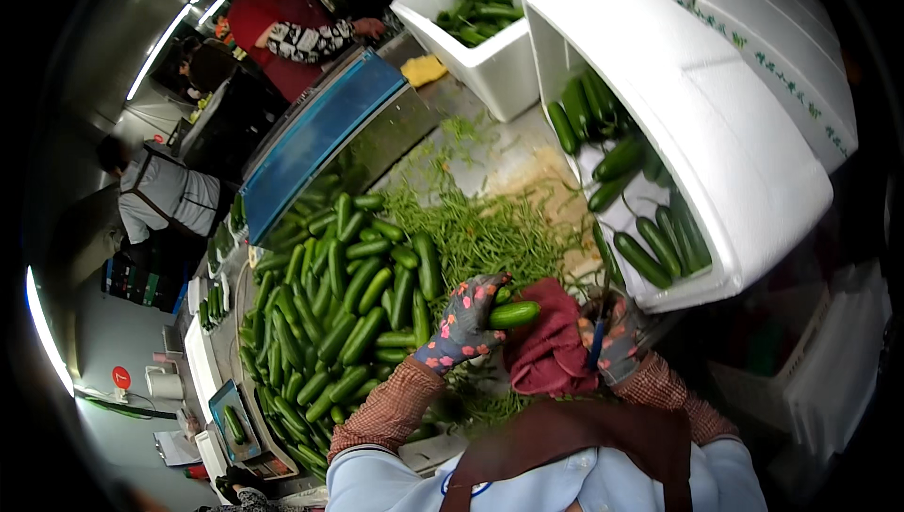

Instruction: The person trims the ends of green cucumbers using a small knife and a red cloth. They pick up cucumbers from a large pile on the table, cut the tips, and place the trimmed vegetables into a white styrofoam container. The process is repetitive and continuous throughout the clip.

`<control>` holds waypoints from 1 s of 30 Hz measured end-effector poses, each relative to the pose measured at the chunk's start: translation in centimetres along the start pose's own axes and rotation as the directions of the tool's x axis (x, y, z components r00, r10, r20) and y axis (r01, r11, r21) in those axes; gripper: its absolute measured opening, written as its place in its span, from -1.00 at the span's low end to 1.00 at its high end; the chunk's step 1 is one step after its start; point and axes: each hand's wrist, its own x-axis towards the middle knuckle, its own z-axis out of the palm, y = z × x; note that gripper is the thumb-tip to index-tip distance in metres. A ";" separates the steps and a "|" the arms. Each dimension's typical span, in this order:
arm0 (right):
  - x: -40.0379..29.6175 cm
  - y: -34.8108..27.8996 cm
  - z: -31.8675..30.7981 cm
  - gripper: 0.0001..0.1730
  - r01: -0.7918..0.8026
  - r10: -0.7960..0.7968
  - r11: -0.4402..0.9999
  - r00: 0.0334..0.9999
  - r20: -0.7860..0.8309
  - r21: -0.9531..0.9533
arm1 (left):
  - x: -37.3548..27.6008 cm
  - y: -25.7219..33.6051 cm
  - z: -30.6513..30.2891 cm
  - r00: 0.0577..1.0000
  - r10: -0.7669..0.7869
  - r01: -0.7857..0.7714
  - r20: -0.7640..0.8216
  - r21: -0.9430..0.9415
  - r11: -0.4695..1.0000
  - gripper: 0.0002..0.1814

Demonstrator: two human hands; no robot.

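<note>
My left hand [465, 321], in a grey glove with pink flowers, grips a small green cucumber [514, 315]. Part of a second one shows just behind it. In my right hand [621, 342], gloved alike, is a blue-handled tool [597, 344]; its working end is too unclear to name. A dark red cloth [547, 342] lies between my hands. Left of them is a large heap of cucumbers [339, 307]. Cut green stems [473, 229] are strewn beyond my hands. A white foam box [678, 53] lies on its side at the right, holding cucumbers with long stems [643, 258].
An upright white foam box [487, 77] with cucumbers stands farther back, near a yellow cloth [424, 70]. A blue-edged panel [321, 144] borders the heap. A person in red [275, 24] works beyond it. At lower left, one cucumber rests on a blue tray [236, 416].
</note>
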 end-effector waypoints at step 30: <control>3.9 4.9 3.9 -0.51 -0.767 -0.787 -0.580 0.615 -0.056 -0.276 | -1.1 3.8 0.8 0.771 -0.622 -0.397 -0.137 -0.867 -0.300 -0.51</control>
